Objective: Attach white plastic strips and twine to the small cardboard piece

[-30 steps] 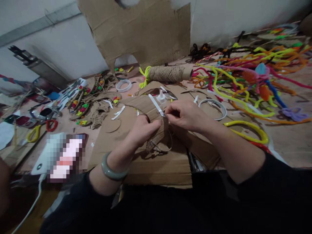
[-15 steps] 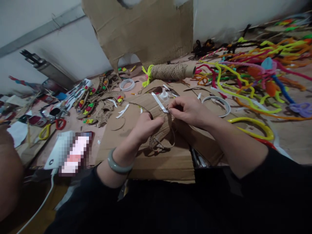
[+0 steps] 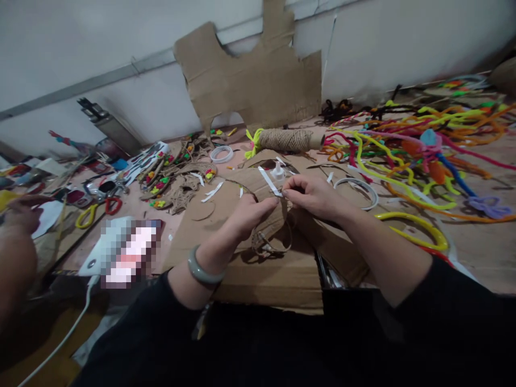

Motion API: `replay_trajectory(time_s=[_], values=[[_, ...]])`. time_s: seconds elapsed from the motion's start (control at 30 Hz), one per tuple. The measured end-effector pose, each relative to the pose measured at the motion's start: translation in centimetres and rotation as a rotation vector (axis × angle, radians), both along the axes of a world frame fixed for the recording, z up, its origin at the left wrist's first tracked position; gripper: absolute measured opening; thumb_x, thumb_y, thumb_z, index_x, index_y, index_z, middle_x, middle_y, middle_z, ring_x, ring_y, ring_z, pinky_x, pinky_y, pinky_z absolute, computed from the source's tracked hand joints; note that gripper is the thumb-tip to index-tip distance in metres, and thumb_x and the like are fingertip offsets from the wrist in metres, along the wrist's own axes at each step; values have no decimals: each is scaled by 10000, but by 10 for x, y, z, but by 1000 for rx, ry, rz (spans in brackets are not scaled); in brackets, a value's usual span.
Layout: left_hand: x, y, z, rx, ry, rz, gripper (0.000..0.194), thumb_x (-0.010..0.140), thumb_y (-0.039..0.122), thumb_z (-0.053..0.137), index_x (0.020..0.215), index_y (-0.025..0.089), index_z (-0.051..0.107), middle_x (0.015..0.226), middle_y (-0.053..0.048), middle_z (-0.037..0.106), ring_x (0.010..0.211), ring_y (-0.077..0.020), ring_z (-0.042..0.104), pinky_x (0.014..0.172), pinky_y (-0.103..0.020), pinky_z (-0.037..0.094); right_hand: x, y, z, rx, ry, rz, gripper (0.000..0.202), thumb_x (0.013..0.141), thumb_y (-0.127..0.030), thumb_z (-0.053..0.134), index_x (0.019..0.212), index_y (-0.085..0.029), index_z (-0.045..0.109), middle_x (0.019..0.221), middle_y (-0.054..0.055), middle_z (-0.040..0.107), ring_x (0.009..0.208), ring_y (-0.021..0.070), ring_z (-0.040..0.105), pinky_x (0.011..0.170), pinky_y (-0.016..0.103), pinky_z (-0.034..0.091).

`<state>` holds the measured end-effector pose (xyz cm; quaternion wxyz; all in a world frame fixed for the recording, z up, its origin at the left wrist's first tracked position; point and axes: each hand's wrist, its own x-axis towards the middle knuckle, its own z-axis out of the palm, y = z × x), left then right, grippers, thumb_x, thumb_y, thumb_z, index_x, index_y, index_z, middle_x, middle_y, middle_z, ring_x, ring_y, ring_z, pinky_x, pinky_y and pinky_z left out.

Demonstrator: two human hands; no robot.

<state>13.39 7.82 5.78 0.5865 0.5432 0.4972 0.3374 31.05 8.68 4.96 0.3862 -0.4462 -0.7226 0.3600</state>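
My left hand (image 3: 250, 216), a bracelet at its wrist, is closed on a brown cardboard piece (image 3: 278, 213), thumb pointing toward my other hand. My right hand (image 3: 309, 196) pinches at the piece's upper right edge; what sits between its fingertips is too small to make out. A white tape strip (image 3: 268, 180) slants down to those fingertips. Below the hands hangs a loop of thin twine (image 3: 266, 248). Just behind the strip stands a white nozzle-tipped bottle (image 3: 278, 171). Under everything lies a large cardboard sheet (image 3: 193, 236).
Behind are a twine roll (image 3: 286, 140) and an upright cardboard cutout (image 3: 258, 86). Tape rolls (image 3: 221, 154), yellow-handled scissors (image 3: 419, 226) and colourful pipe cleaners (image 3: 403, 161) surround the work. At left are a phone (image 3: 131, 252), a white power bank (image 3: 94, 252) and another person's hand (image 3: 20, 215).
The view has tilted up, showing more wall and cutout. My hands keep nearly the same grip, with the left thumb nearer the right fingertips. The other person's hand has come into view at left.
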Motion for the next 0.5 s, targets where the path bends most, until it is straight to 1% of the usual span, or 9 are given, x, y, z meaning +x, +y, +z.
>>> replay_trajectory(time_s=[0.07,0.2,0.3,0.33,0.4,0.47,0.5], values=[[0,0,0,-8,-1,8,129,725,235,617,832,172,651,687,-3,647,586,-135,568,579,-283,507,0,0,0,-29,24,3,188,784,-365,538,736,-188,582,572,-48,499,529,99,424,539,253,331],[2,-1,3,37,-81,15,144,721,232,618,853,179,642,738,-19,671,701,-168,632,665,-301,543,0,1,-1,-100,95,-2,304,816,-490,537,721,-202,550,559,-34,506,520,115,464,523,257,365],[1,-2,4,52,-104,5,136,728,257,623,838,179,646,732,-35,677,741,-199,653,686,-329,554,0,1,-2,-39,110,-42,369,850,-540,500,695,-207,539,562,-19,515,536,128,490,535,267,392],[1,-2,4,61,-107,6,133,731,263,626,831,178,647,721,-35,674,737,-201,652,684,-332,552,0,0,-3,8,96,-61,367,867,-523,483,697,-204,547,562,-17,518,537,130,490,539,271,391],[-1,-1,2,78,-114,18,125,736,269,637,821,178,648,683,-26,660,714,-190,637,672,-321,542,1,-1,-5,106,89,-109,305,889,-435,462,734,-197,574,572,-19,526,539,132,496,548,274,389],[-3,0,-1,84,-88,34,124,739,285,657,795,176,643,625,-7,628,667,-172,607,638,-302,519,1,-2,-7,190,96,-155,193,871,-307,465,802,-193,603,608,-23,549,560,133,521,584,279,408],[-4,0,-3,96,-65,22,131,750,298,656,788,173,639,606,1,611,640,-162,587,614,-294,502,2,-2,-8,224,95,-169,159,850,-252,466,819,-194,610,620,-25,558,570,133,532,603,282,417]])
